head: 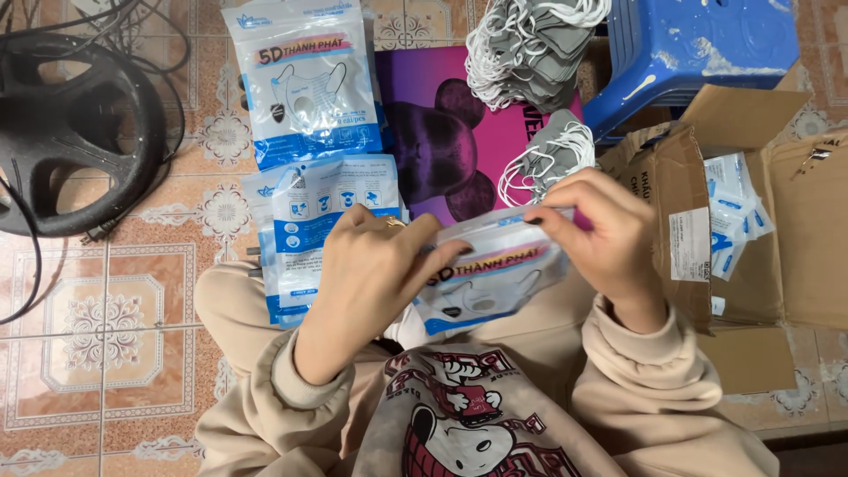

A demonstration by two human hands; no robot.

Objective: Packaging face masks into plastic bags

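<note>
— How far along does the packing look?

— One printed plastic pouch (495,278) is held over the lap, between both hands. Its left side is gripped by the left hand (371,278), fingers pressed together along the film with the thumb underneath. Its upper right edge is pinched by the fingers (552,221) of the right hand (601,238). A grey mask seems to be inside already; whether the mouth is sealed cannot be told.

— What is judged done?

— Two similar pouches are laid on the tiled floor (106,318) to the left: a flat one (305,84) farther away and a nearer one (322,225) partly folded, just beside the left hand. More packets (733,216) are stacked upright in the cardboard box (751,291) on the right.

— And left?

— A bundle of loose grey masks (530,49) with white ear loops is piled at the far side, and a smaller bunch (552,159) lies just beyond the right hand, on a purple sheet (442,124). Much is judged unpacked.

— Anything in the way?

— Little. A blue plastic stool (698,44) stands far right, touching the box flap. A black round stand (75,132) with cables is well apart, far left.
</note>
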